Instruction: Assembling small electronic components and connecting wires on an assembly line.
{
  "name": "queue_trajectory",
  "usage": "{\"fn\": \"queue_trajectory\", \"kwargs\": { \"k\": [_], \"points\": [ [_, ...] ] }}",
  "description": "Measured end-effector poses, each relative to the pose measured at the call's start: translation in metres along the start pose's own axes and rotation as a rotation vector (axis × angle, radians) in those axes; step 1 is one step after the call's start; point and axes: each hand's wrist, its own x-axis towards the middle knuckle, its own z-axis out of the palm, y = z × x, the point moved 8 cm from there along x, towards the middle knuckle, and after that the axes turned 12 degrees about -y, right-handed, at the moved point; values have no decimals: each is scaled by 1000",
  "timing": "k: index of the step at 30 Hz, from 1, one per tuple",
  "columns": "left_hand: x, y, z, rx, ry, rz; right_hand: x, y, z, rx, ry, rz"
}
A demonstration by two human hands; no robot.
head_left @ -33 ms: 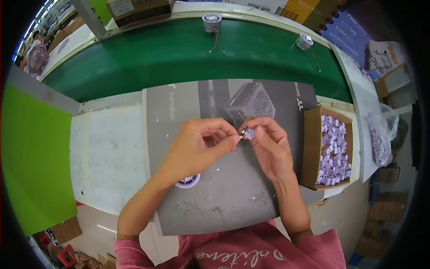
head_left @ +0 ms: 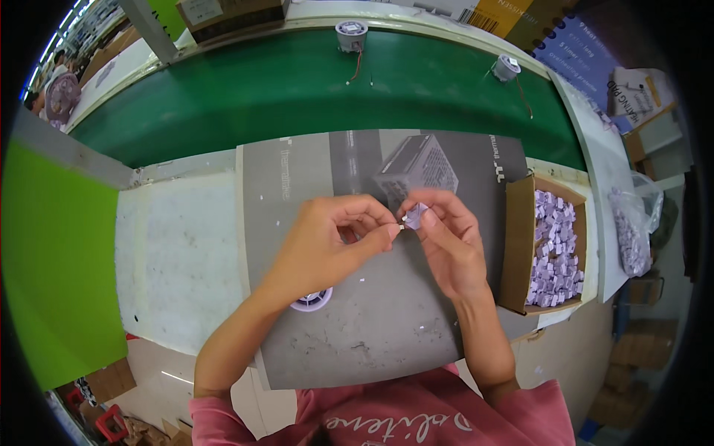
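Above the middle of the grey printed cardboard sheet [head_left: 349, 327], my two hands meet. My right hand [head_left: 450, 241] pinches a small lilac plastic piece [head_left: 416, 216] between thumb and fingertips. The thumb and forefinger of my left hand [head_left: 335, 234] are pressed together on a tiny pale connector-like end [head_left: 401, 226], right against the lilac piece. Whether the two are joined I cannot tell. Partly hidden under my left wrist lies a round lilac part [head_left: 312, 301] with a spoked, dark inside.
An open cardboard box [head_left: 518, 245] full of small lilac pieces [head_left: 554, 253] stands to the right. Beyond the sheet runs a green conveyor belt [head_left: 297, 97], carrying two round whitish units [head_left: 352, 36] with trailing wires. A clear plastic bag [head_left: 632, 230] hangs at far right.
The lilac piece has turned slightly between my right fingertips, showing more of its face, and the right forefinger has shifted a little. My left hand has barely moved.
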Motion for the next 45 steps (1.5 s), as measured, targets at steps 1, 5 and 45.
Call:
{"fn": "queue_trajectory", "kwargs": {
  "k": [1, 5, 45],
  "points": [
    [1, 1, 0, -8, -1, -4, 2, -2, 6, 2, -3, 3],
    [2, -6, 1, -134, -33, -38, 6, -4, 7, -54, -18, -57],
    [0, -3, -1, -209, -107, -15, -3, -39, 32, -790, -74, -257]
  ]
}}
